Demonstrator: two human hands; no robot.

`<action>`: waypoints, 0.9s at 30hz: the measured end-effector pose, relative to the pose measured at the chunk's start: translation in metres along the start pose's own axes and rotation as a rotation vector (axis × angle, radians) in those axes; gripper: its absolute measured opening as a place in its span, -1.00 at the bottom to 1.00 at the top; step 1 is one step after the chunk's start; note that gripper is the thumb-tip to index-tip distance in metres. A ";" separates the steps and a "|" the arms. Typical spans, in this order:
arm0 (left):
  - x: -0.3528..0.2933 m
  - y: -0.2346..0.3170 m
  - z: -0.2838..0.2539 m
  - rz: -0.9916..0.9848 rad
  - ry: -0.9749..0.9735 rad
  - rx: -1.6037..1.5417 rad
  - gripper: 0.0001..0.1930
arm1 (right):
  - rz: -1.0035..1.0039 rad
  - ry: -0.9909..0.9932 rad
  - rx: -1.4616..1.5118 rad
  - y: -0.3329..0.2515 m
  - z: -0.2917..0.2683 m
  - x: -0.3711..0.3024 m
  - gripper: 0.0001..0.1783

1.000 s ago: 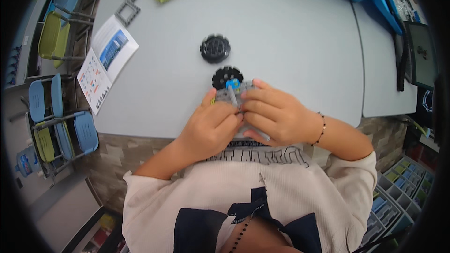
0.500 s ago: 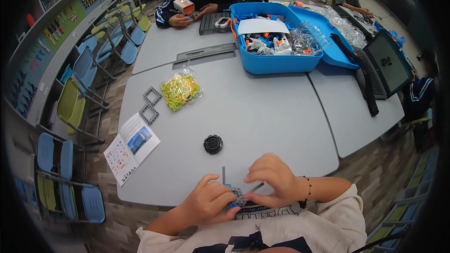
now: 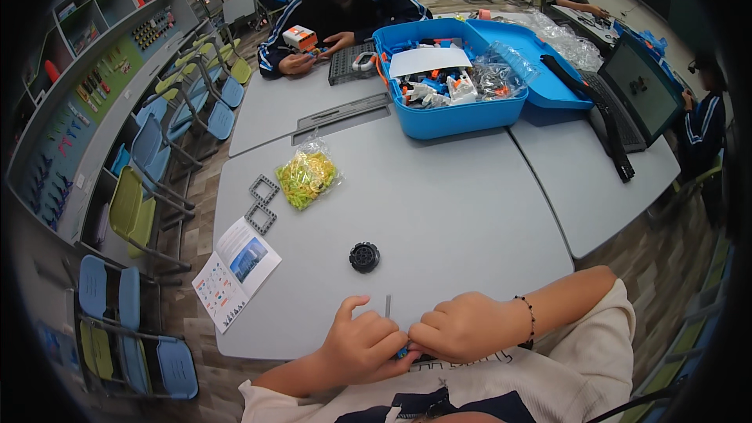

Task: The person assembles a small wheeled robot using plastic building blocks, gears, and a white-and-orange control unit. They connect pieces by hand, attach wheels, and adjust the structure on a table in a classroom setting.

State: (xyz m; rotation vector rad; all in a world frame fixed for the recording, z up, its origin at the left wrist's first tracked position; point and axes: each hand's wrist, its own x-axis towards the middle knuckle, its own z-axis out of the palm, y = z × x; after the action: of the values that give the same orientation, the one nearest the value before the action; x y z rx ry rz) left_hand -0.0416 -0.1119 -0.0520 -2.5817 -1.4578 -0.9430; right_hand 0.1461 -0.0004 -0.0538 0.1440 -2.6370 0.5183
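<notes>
My left hand point(image 3: 364, 347) and my right hand point(image 3: 466, 326) meet at the near table edge, both closed around a small building-piece assembly. Most of it is hidden by my fingers; a bit of blue point(image 3: 403, 352) shows between them, and a thin grey axle point(image 3: 388, 306) stands up from it. The thumb and fingers of my right hand press against its right side. Beyond my hands a black wheel point(image 3: 364, 257) lies on the table.
An open booklet point(image 3: 236, 272), two grey square frames point(image 3: 262, 218) and a clear bag of yellow-green pieces point(image 3: 307, 176) lie to the left. Farther off are an open blue case point(image 3: 458, 117) of parts and a laptop point(image 3: 638, 98). A person opposite holds a white-orange block point(image 3: 300, 37).
My right hand has turned and closed in, its fingers now against the assembly beside my left hand. The slanted grey axle seen near it before is hidden. The whole view has shifted slightly.
</notes>
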 end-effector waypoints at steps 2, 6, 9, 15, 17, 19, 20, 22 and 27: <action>0.000 0.000 0.000 0.031 0.021 0.041 -0.79 | 0.052 -0.067 0.186 0.002 -0.002 0.002 -0.77; -0.003 -0.003 0.002 0.087 0.067 0.101 -0.82 | 0.069 -0.065 0.275 0.004 -0.001 0.001 -0.77; -0.002 -0.005 0.006 0.116 0.079 0.093 -0.82 | 0.055 -0.034 0.310 0.005 0.003 -0.001 -0.75; 0.006 -0.013 -0.028 0.064 0.124 -0.009 -0.83 | 0.176 -0.017 0.244 0.012 -0.023 -0.002 -0.74; -0.005 -0.022 -0.062 -0.116 0.274 0.051 -0.76 | 0.522 0.023 0.218 0.031 -0.055 -0.015 -0.75; -0.019 -0.027 -0.073 -0.227 0.346 0.083 -0.70 | 0.515 0.104 0.181 0.039 -0.069 -0.025 -0.76; -0.025 -0.029 -0.074 -0.243 0.341 0.064 -0.71 | 0.591 0.069 0.180 0.039 -0.070 -0.029 -0.77; -0.034 -0.037 -0.069 -0.278 0.323 0.006 -0.69 | 0.576 0.122 0.187 0.050 -0.063 -0.029 -0.79; -0.029 -0.080 -0.053 -0.340 0.439 0.024 -0.60 | 0.734 0.117 0.259 0.107 -0.032 -0.005 -0.83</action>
State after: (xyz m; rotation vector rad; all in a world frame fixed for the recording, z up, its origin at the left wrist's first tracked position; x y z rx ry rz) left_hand -0.1411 -0.1057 -0.0448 -1.9606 -1.7701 -1.4040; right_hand 0.1436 0.1111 -0.0656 -0.7768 -2.4336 1.0603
